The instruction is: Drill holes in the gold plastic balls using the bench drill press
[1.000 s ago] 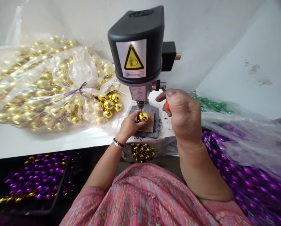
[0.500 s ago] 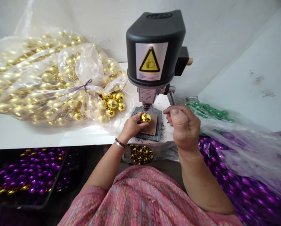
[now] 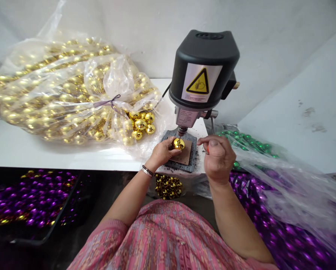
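My left hand (image 3: 164,152) is shut on a shiny gold bauble (image 3: 178,144), pressing it against the brown pad (image 3: 185,153) on the grey base of a black bench drill (image 3: 204,63). The drill chuck (image 3: 182,130) sits directly above the bauble, and the bit is hidden at the bauble's top. My right hand (image 3: 219,159) is a closed fist beside the base. A sliver of an orange lever grip (image 3: 207,150) shows inside its fingers.
A large clear bag of gold baubles (image 3: 66,90) and a loose gold group (image 3: 141,125) lie on the white table (image 3: 72,157). Below the edge lie gold baubles (image 3: 168,186). Purple baubles fill a tray (image 3: 34,198) and a bag (image 3: 283,225); green baubles (image 3: 246,142) lie right.
The chuck and bit have come down closer to the bauble. My right hand has moved lower and now covers most of the orange grip. The whole view has shifted.
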Demonstrator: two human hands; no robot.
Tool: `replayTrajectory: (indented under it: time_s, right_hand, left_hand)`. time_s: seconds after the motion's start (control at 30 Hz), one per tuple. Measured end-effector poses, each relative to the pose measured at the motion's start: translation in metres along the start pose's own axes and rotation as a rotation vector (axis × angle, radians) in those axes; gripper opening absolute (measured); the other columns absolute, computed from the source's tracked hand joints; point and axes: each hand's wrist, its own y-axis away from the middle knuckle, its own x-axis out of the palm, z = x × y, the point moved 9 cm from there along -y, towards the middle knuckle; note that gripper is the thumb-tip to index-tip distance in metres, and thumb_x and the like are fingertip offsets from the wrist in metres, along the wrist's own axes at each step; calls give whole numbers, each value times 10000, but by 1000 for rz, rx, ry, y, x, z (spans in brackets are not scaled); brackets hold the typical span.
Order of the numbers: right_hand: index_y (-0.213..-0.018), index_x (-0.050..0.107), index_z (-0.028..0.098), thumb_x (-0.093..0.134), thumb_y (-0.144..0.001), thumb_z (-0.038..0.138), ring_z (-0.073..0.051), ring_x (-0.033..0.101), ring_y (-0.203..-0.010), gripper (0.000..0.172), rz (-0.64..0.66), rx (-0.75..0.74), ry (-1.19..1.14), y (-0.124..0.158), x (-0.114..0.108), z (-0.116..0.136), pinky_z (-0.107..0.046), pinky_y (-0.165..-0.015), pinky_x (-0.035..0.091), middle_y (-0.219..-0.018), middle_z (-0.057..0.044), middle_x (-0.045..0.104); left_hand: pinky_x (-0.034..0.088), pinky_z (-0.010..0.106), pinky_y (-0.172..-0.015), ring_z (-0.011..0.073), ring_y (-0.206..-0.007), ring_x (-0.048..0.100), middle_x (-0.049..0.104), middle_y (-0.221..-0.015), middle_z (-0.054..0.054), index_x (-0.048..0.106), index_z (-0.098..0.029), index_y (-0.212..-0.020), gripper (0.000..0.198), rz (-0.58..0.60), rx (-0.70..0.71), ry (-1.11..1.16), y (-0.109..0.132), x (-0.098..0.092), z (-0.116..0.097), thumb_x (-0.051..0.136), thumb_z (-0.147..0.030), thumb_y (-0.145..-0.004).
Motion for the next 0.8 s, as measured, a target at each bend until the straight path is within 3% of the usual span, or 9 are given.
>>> replayTrajectory:
  time_s: [0.13, 0.3, 0.43, 0.5, 0.6, 0.67, 0.73, 0.8]
  right_hand:
    - [-801, 680, 179, 536, -880, 424, -112, 560, -626, 295, 12, 10, -4, 0, 3, -1, -301, -673, 493, -745, -21, 680]
    - [-766, 661, 183, 498, -910, 480, -89, 490, -542, 369, -29, 75, -47, -23, -1, 32, -271, -581, 440, -598, 17, 559]
    - [-663, 629, 182, 549, -877, 511, -63, 395, -498, 400, -29, 196, -94, -41, 0, 49, -261, -523, 375, -582, 28, 502]
    - [-658, 636, 186, 566, -864, 515, -58, 358, -482, 394, -30, 222, -133, -44, 0, 51, -262, -503, 341, -572, 32, 493]
    - [-658, 656, 207, 576, -859, 500, -67, 337, -465, 364, -48, 205, -146, -43, 0, 51, -277, -508, 327, -513, 41, 445]
    - [-655, 659, 223, 566, -865, 481, -79, 336, -457, 346, -51, 189, -135, -42, 0, 51, -289, -512, 326, -486, 42, 414]
    - [-653, 654, 225, 555, -868, 468, -88, 349, -459, 339, -49, 183, -125, -41, 1, 51, -294, -510, 318, -479, 39, 411]
    - [-659, 652, 215, 556, -864, 468, -90, 374, -468, 340, -49, 191, -117, -41, 1, 50, -288, -506, 303, -482, 39, 418]
  left_hand:
    - [490, 282, -797, 202, -898, 670, 741, -1015, 18, 649, -233, -1284, 528, -24, -3, 5, 0, -1, 2, 754, -304, -772]
    - [478, 260, -707, 174, -801, 638, 722, -937, 10, 645, -209, -1234, 484, 5, 11, 57, 2, 2, -2, 733, -294, -766]
    - [484, 261, -723, 165, -805, 629, 718, -984, 23, 628, -193, -1251, 532, -16, 34, 76, 10, -7, -2, 736, -273, -737]
    - [486, 262, -709, 159, -782, 628, 718, -979, 29, 620, -189, -1281, 560, 49, 50, 100, 16, -10, 0, 729, -304, -744]
    - [494, 267, -690, 162, -765, 643, 728, -944, 32, 621, -195, -1315, 622, 283, 84, 167, 30, -8, 2, 754, -380, -735]
    - [501, 276, -694, 170, -763, 653, 736, -923, 38, 629, -193, -1326, 667, 376, 87, 165, 35, -12, 5, 783, -421, -718]
    - [510, 291, -711, 176, -770, 652, 743, -961, 62, 648, -174, -1308, 628, 287, 68, 108, 29, -29, 11, 768, -434, -749]
    - [524, 316, -767, 190, -820, 657, 735, -1079, 107, 663, -141, -1281, 516, 22, 15, 18, 15, -62, 22, 695, -392, -831]
